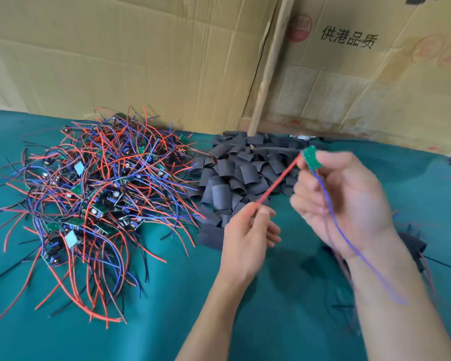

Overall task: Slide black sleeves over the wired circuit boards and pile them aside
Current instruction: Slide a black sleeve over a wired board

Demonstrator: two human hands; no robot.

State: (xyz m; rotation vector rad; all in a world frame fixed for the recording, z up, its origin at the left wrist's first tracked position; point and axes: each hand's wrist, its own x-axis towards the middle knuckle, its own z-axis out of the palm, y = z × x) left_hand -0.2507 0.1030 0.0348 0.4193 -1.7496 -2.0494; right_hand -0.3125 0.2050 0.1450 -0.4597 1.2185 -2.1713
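From my head camera, my right hand (344,201) is raised over the green table cover (167,321), fingers closed around a small green circuit board (312,158) pinched at the fingertips. A blue wire (349,243) trails from the board down across my palm and wrist. My left hand (248,238) sits lower and nearer the middle, thumb and forefinger pinched shut on the end of the board's red wire (279,181), which runs taut up to the board. Just behind my hands lies the heap of black sleeves (235,175), and left of it, touching its edge, the tangled pile of wired boards (97,194). A few dark sleeved pieces (414,246) show past my right wrist, blurred. Cardboard boxes (167,56) stand along the back.
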